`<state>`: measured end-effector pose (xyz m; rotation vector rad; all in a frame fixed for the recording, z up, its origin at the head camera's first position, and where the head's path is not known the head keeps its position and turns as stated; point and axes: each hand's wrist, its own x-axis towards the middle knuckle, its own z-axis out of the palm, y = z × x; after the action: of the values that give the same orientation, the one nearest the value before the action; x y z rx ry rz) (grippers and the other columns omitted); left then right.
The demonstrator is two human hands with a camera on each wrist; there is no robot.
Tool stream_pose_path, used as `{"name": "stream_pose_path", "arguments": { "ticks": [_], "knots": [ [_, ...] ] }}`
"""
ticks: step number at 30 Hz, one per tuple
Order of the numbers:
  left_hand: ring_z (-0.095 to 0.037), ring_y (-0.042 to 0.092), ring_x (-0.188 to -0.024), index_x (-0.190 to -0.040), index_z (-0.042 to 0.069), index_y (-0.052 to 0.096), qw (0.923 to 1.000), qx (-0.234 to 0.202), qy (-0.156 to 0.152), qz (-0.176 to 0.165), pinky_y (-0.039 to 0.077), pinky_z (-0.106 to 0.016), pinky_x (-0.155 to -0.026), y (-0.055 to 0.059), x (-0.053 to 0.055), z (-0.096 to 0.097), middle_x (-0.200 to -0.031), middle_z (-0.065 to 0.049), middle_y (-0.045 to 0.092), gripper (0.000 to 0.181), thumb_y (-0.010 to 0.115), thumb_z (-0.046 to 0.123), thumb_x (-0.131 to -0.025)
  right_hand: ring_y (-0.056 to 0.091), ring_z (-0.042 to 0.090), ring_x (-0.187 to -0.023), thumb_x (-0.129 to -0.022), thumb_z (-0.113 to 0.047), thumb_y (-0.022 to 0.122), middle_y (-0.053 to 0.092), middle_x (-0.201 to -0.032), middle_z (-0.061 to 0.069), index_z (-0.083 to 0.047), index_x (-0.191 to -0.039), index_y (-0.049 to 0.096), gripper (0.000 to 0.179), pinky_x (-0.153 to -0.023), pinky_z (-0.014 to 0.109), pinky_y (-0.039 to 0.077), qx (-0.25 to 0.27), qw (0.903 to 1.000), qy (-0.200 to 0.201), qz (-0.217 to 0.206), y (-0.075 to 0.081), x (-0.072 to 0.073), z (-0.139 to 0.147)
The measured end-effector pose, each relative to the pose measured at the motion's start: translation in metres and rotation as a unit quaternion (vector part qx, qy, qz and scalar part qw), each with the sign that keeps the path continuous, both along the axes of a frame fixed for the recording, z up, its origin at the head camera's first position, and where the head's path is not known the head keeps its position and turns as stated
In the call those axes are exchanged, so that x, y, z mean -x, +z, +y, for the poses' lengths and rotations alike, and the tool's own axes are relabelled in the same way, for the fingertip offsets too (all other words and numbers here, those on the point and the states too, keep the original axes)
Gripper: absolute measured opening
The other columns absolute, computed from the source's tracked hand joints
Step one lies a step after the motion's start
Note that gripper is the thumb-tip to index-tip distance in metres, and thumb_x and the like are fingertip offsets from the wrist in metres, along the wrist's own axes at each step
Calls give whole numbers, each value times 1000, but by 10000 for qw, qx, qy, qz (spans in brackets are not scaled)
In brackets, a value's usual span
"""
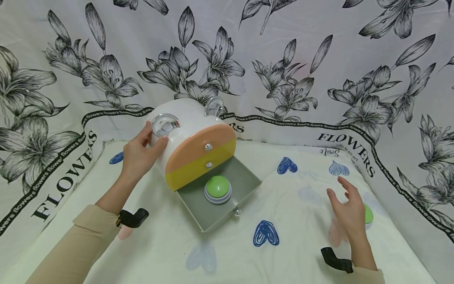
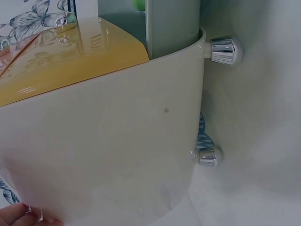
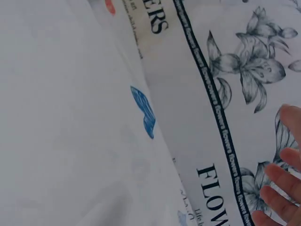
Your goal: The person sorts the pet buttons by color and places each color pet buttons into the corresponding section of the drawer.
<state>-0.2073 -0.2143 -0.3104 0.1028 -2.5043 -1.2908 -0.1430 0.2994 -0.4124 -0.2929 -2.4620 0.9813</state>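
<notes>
A white round-topped drawer box point(image 1: 184, 114) has an orange drawer point(image 1: 191, 148), a yellow drawer point(image 1: 198, 167) and a pulled-out grey drawer point(image 1: 209, 215). Inside the grey drawer sits a green push button point(image 1: 218, 187) on a pale base. My left hand point(image 1: 140, 154) grips the box's upper left side by a chrome-rimmed ear point(image 1: 165, 125), thumb in front. In the left wrist view, fingertips touch the white shell point(image 2: 103, 141) at lower left. My right hand point(image 1: 349, 209) hovers with fingers spread and holds nothing. Behind it, a second green button point(image 1: 369, 215) is partly hidden.
White cloth with printed hearts point(image 1: 266, 233) covers the surface. A flower-printed curtain point(image 1: 283, 23) hangs behind and along both sides. Chrome feet point(image 2: 225, 51) stick out beneath the box. A second clear ear point(image 1: 214, 106) stands on its top.
</notes>
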Motion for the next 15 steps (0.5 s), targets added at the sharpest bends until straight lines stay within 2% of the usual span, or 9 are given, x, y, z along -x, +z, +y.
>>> {"name": "stream_pose_path", "arguments": {
  "ticks": [1, 4, 5, 8, 9, 11, 15],
  "knots": [
    [-33, 33, -132, -144, 18, 27, 10000, -3, -4, -13, 42, -44, -95, 0, 0, 0, -149, 7, 24, 78, 56, 56, -82, 43, 26, -124, -89, -21, 60, 49, -134, 9, -12, -136, 46, 50, -101, 40, 38, 35, 9999, -140, -64, -1, 0, 6],
    [-32, 32, -133, -144, 17, 27, 10000, -21, -15, -37, 42, -44, -96, 0, 0, 0, -149, 9, 23, 79, 56, 56, -82, 39, 22, -129, -89, -32, 57, 45, -140, 1, -25, -139, 41, 53, -105, 39, 35, -12, 9981, -595, -183, -34, 12, 44],
    [-32, 32, -133, -144, 17, 27, 10000, -26, -16, -38, 42, -44, -96, 0, 0, 0, -149, 8, 23, 79, 56, 56, -82, 37, 24, -131, -90, -33, 56, 42, -142, 2, -25, -141, 39, 55, -107, 41, 33, 30, 9973, -673, -308, -36, 12, 51],
    [-32, 32, -133, -145, 18, 27, 10000, -26, -9, -44, 42, -44, -96, 0, 0, 1, -149, 8, 23, 79, 56, 56, -82, 27, 29, -136, -90, -41, 52, 32, -148, 5, -24, -146, 29, 63, -111, 46, 24, 97, 9936, -778, -811, -39, 9, 66],
    [-32, 32, -133, -145, 18, 27, 10000, -34, -9, -51, 42, -44, -95, 0, 0, 1, -149, 7, 24, 79, 56, 56, -82, 24, 33, -137, -90, -39, 52, 28, -149, 11, -19, -146, 26, 65, -110, 53, 21, 204, 9920, -768, -980, -30, 4, 64],
    [-33, 32, -133, -145, 19, 26, 10000, -33, -5, -62, 42, -45, -95, -1, 0, 1, -149, 6, 24, 79, 56, 56, -82, 17, 42, -136, -92, -37, 50, 20, -150, 21, -10, -147, 20, 69, -109, 59, 16, 317, 9873, -746, -1366, -12, -6, 55],
    [-33, 32, -133, -145, 19, 26, 10000, -49, -6, -71, 42, -45, -95, 0, -1, 1, -149, 5, 25, 79, 56, 57, -82, 11, 45, -136, -92, -39, 48, 11, -151, 25, -7, -148, 14, 74, -108, 61, 14, 351, 9811, -842, -1704, -19, -9, 66]
  ]
}}
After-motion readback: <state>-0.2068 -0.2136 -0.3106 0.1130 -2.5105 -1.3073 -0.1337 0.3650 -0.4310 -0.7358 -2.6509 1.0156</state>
